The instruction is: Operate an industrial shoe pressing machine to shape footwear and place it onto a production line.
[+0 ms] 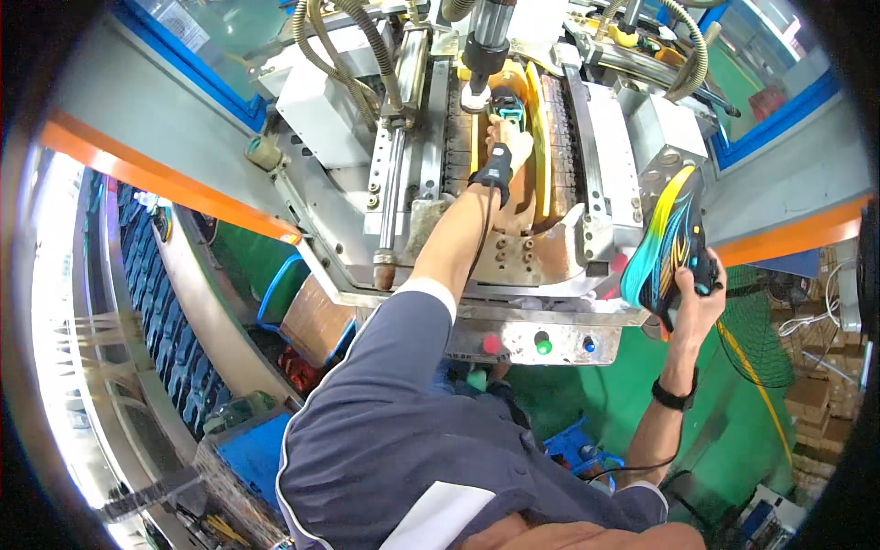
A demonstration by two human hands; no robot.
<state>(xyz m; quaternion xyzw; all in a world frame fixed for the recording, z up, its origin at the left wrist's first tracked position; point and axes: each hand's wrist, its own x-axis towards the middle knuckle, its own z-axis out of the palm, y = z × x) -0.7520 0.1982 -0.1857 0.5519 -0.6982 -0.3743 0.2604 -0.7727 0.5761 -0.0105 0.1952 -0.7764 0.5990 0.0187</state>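
Observation:
My right hand (694,298) is closed around the collar end of a sports shoe (674,240) in teal, yellow and black, held up beside the machine's right side. My left hand (510,147) reaches into the long cavity of a pressing machine (516,252). Its fingers are closed on a black and teal piece, which looks like the collar of a second shoe (507,108). Most of that second shoe is hidden by the hand and machine. A dark wrap (493,170) with a cable covers my left wrist, and a black band (674,396) circles my right.
Above the cavity hangs a dark press cylinder (487,46) with a white foot. Yellow pads (540,137) line the cavity. A control panel (550,341) with coloured buttons fronts the machine. Orange-edged guards (165,174) flank it. A rack of dark soles (160,302) stands left.

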